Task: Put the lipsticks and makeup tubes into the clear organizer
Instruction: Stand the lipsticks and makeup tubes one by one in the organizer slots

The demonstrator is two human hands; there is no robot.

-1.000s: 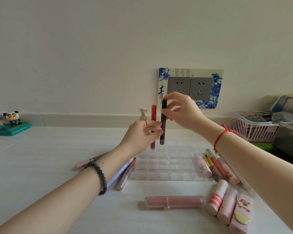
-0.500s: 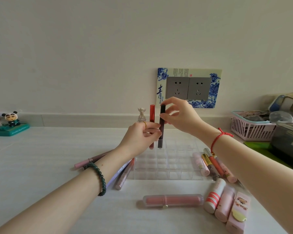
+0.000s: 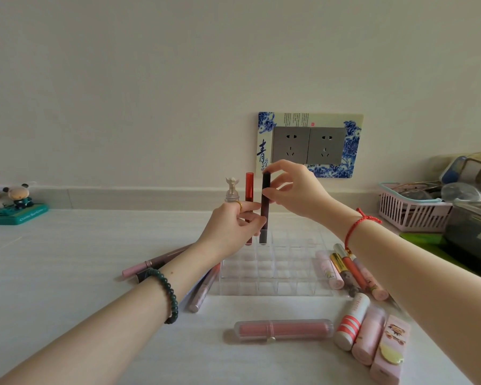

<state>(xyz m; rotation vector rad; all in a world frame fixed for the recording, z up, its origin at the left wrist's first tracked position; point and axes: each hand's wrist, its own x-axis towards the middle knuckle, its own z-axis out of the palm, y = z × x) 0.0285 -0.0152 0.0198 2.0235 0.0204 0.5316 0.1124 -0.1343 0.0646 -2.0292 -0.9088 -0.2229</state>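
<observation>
A clear gridded organizer (image 3: 275, 273) stands on the white table. In its back row stand an angel-topped tube (image 3: 232, 190), a red tube (image 3: 249, 187) and a dark maroon tube (image 3: 265, 215). My right hand (image 3: 297, 190) pinches the dark tube near its top, its foot inside a back cell. My left hand (image 3: 233, 226) grips the same dark tube lower down, next to the red one. Loose tubes lie left of the organizer (image 3: 156, 262), right of it (image 3: 353, 270), and in front: a long pink case (image 3: 283, 329) and pink lipsticks (image 3: 368, 332).
A pink basket (image 3: 411, 212) and a dark container (image 3: 475, 234) crowd the right edge. A panda figurine on a green base (image 3: 18, 207) sits far left. A wall socket with a blue-patterned frame (image 3: 308, 145) is behind the organizer.
Both hands have lowered the dark maroon tube, so its foot now sits down in a back-row cell beside the red tube.
</observation>
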